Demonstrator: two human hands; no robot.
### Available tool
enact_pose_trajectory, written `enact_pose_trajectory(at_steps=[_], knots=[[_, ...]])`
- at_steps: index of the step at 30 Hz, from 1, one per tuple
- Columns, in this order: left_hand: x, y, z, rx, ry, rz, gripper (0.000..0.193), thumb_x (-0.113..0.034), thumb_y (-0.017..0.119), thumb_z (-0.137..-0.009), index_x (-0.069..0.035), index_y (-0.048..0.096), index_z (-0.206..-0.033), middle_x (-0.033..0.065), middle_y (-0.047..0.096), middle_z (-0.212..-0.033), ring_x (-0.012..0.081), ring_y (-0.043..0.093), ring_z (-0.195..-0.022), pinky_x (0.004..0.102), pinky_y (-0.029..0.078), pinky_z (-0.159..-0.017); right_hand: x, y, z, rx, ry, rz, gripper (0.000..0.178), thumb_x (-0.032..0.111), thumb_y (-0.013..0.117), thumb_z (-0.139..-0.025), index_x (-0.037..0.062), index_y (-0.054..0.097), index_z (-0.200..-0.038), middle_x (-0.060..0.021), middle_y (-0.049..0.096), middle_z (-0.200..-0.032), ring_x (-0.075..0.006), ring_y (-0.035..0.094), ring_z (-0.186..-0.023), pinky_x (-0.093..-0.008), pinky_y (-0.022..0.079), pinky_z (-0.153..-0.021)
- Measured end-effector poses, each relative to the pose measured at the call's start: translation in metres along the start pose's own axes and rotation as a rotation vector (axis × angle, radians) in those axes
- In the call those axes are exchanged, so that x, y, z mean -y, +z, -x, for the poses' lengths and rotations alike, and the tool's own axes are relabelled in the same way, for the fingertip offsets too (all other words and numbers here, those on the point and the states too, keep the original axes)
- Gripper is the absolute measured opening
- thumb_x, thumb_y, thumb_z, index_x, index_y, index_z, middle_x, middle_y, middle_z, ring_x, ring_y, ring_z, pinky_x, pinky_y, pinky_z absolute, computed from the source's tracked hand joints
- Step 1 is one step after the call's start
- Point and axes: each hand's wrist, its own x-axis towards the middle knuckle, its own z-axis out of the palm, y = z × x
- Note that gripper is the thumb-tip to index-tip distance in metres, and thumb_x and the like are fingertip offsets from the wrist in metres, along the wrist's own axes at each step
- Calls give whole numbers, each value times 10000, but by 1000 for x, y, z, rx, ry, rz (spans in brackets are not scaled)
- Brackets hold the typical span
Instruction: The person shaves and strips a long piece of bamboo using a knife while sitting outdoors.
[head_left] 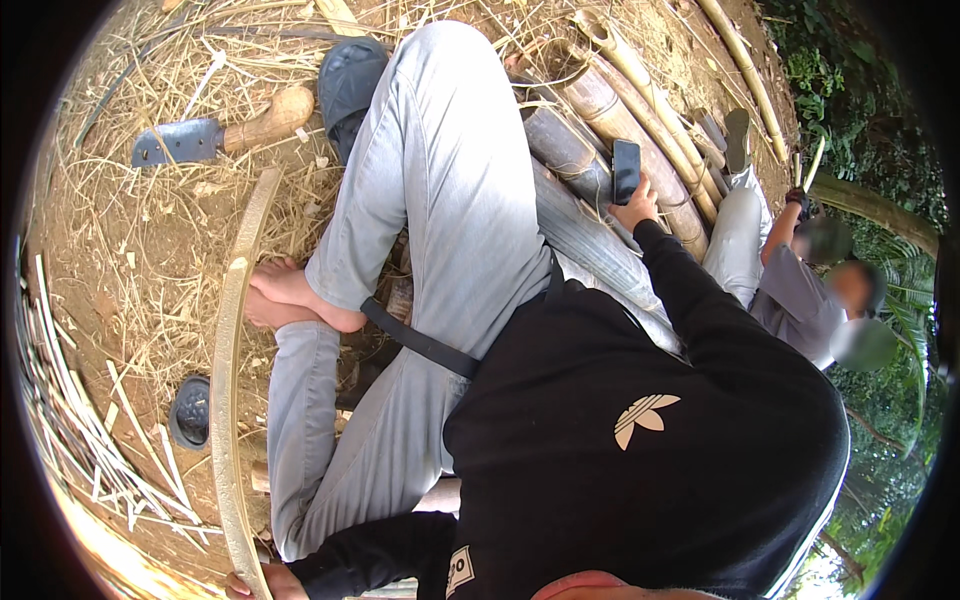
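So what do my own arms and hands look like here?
Your arms have long, plain-looking black sleeves reaching about to the wrists. Your right hand shows no glove; nor does your left hand, partly cut off by the picture's lower edge.

Left hand [280, 583] at lower edge, fingers closed around the near end of 1 long bamboo strip [225, 390]; strip runs up past 2 bare feet [288, 288]. Right hand [638, 205] grips 1 black smartphone [626, 168], in front of bamboo poles [625, 112]. Cleaver [222, 134], wooden-handled, lies on straw-strewn soil [165, 255] near 1 dark shoe [350, 85]. Thin pale slats [84, 415] heaped at far left. Wearer: black sweatshirt [640, 480], grey jeans [465, 150], knees bent. At right: 1 other person [795, 295], grey shirt, beside green foliage [850, 100].
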Motion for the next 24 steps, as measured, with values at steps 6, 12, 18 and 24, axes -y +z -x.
enact_pose_trajectory(at_steps=[6,12,18,24], knots=[[5,33,12,-149,17,35,264,-319,370,-993,-151,456,-808,-35,386,-681,119,446,-625,285,413,-617,-2,-1,-1,-18,-38,-9,1125,314,839,-632,149,97,-1462,-313,361,-1304,-470,463,-1173,-490,417,-1003],[-6,-57,-22,108,-78,183,292,-358,396,-985,-140,488,-814,-23,426,-678,137,467,-607,303,432,-589,6,-5,2,18,-80,-35,1021,316,826,-642,147,207,-1436,-274,407,-1255,-428,477,-1134,-473,406,-996],[-27,-49,-40,-231,-87,233,652,-753,407,-700,-109,364,-612,33,328,-619,205,374,-617,360,344,-598,-8,8,0,-41,-185,-49,879,363,816,-650,13,321,-1286,-224,433,-1255,-422,396,-1209,-475,402,-987],[-18,-31,-20,15,-142,216,695,-773,459,-634,-88,348,-600,48,331,-620,215,364,-624,362,331,-619,5,-2,1,65,-21,-93,981,267,842,-634,97,208,-1363,-307,373,-1302,-464,422,-1196,-487,406,-1015]])
